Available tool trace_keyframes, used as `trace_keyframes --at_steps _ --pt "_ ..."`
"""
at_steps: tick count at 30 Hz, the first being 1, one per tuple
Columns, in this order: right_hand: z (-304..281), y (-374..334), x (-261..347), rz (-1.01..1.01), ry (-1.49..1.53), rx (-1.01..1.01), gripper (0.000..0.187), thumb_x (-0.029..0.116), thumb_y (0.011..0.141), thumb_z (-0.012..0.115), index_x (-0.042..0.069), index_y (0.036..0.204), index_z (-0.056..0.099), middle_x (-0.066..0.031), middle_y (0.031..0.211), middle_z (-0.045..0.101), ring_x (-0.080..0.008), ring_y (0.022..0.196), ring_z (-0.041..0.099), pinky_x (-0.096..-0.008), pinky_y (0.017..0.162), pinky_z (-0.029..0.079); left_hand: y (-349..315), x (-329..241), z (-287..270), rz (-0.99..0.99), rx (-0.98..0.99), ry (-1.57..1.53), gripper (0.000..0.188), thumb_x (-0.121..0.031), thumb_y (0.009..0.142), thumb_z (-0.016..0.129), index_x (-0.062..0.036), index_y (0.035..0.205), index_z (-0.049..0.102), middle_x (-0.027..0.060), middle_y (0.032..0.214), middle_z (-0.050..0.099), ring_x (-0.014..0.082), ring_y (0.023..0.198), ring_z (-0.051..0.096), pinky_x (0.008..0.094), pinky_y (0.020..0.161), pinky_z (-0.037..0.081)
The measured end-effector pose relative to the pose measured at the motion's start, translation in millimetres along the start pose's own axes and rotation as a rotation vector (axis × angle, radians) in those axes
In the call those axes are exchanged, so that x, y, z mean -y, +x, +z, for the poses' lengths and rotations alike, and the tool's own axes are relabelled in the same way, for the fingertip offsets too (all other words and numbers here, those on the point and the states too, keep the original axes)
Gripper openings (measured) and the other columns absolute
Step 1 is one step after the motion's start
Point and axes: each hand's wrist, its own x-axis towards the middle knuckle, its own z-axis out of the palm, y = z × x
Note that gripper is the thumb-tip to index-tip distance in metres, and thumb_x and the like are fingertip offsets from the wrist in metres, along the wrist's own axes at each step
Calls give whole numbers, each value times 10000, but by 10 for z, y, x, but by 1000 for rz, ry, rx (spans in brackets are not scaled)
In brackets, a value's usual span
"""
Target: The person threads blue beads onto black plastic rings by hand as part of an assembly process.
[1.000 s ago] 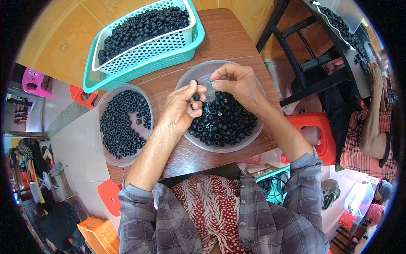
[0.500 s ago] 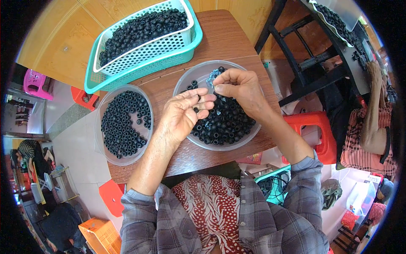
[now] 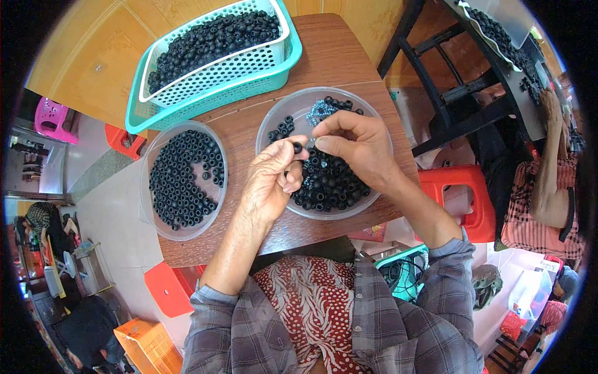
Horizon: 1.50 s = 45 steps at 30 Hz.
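Over the round clear bowl [image 3: 293, 103], my left hand [image 3: 265, 177] pinched a black bead [image 3: 297, 148] between thumb and forefinger, with another dark piece [image 3: 286, 175] partly hidden by my curled fingers. My right hand [image 3: 358, 146] hung above the bowl too, thumb and forefinger drawn close; I could not tell what they grasped, if anything. In the bowl lay more black beads [image 3: 336, 187] and small clear pieces [image 3: 321, 110]. Left of it stood a tub [image 3: 199, 173] of black rings [image 3: 168, 181]; beyond it, leftward, a white basket [image 3: 218, 78].

A brown table [image 3: 333, 53] bears a teal basket [image 3: 212, 103] and two clear round tubs [image 3: 282, 113].
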Motion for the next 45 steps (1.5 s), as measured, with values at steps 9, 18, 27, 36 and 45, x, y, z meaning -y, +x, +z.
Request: trace_keyframes --at_steps 9,18,27,36,45 --pt "69 -51 -22 -331 -324 -26 95 10 706 667 14 781 609 -84 709 568 -222 679 554 -315 602 438 -52 11 43 -17 -97 -71 226 -88 865 602 33 1055 579 88 794 596 81 489 451 202 391 305" --pt "159 -70 -29 -729 -581 -111 128 6 682 642 25 769 550 -118 714 528 -294 687 512 -377 583 426 -90 46 134 8 -238 -117 214 -76 853 618 11 1043 568 88 795 604 92 443 445 212 365 277" --pt "188 -92 -77 -768 -584 -102 147 -10 645 629 32 748 533 -111 692 507 -290 652 488 -382 562 411 -110 45 239 45 -299 -117 195 -76 838 639 -9 1007 571 65 754 590 98 426 449 221 350 274" --pt "142 -88 -65 -693 -633 -95 128 12 678 642 33 741 532 -102 686 502 -296 663 496 -383 569 415 -92 61 269 93 -313 31 222 -5 795 653 16 1010 598 27 709 575 77 433 440 199 362 284" --pt "8 -2 60 -128 -264 84 123 56 659 696 -3 691 593 -73 641 586 -183 632 570 -305 572 450 -75 13 134 -1 -172 154 216 12 784 652 28 996 609 47 732 590 54 456 438 176 385 287"
